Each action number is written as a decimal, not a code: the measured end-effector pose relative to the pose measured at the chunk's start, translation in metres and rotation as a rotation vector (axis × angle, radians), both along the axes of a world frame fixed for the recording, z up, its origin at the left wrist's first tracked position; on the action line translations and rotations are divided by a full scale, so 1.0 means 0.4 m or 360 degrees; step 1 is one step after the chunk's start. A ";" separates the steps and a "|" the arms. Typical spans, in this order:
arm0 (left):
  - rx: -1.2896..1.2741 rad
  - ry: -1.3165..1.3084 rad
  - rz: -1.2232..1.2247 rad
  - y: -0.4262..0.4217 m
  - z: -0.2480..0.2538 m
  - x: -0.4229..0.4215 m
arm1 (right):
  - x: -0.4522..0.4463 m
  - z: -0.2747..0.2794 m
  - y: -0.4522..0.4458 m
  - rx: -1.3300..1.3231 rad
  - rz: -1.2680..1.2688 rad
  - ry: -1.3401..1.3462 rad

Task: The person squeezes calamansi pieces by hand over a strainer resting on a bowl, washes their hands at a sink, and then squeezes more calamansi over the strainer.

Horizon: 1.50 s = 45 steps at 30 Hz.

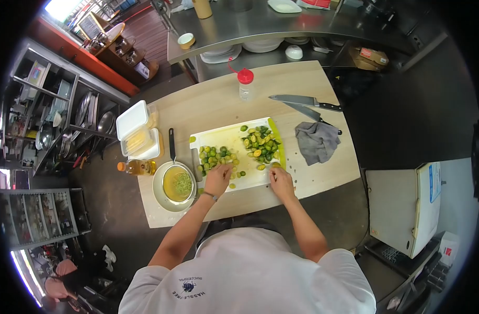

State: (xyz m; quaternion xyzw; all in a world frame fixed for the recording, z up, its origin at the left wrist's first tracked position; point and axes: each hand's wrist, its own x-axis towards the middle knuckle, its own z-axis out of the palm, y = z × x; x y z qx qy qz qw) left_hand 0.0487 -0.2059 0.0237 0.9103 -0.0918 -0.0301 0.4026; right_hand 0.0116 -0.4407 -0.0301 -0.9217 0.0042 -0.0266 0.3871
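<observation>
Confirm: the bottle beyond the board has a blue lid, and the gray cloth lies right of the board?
Lid colour is wrong: the head view shows the bottle with a red lid, not blue. It does stand beyond the board, and the gray cloth does lie right of it.

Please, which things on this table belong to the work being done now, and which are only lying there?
Seem in use:
- green fruit, whole or cut
- white board
- sieve
- bowl under it

Seem just lying about:
- red-topped bottle
- bottle of yellow liquid
- plastic containers
- grey cloth

Two knives lie aside; their part is unclear.
</observation>
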 end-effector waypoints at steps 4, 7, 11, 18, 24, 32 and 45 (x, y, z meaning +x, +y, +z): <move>0.0237 0.0163 -0.0031 0.062 -0.050 -0.096 | -0.021 0.031 0.099 0.0021 0.0235 -0.0039; 0.0357 0.0021 -0.0045 0.041 -0.059 -0.116 | 0.007 0.022 0.178 -0.0010 0.0331 -0.0039; 0.0460 -0.0194 -0.0103 0.013 -0.082 -0.085 | 0.058 -0.021 0.224 -0.0200 0.0622 0.0033; 0.0620 -0.0201 -0.0175 0.036 -0.109 -0.048 | 0.080 -0.004 0.247 0.0049 0.0551 -0.0013; -0.0283 0.0425 0.0247 0.056 -0.037 -0.042 | 0.077 0.052 0.253 0.0264 0.0448 0.0018; -0.1687 0.0954 0.0624 0.095 -0.022 -0.054 | 0.092 0.154 0.299 0.0744 0.0584 0.0255; -0.1911 0.0750 0.1024 0.257 0.004 -0.106 | 0.080 0.173 0.523 0.0589 0.0722 -0.0178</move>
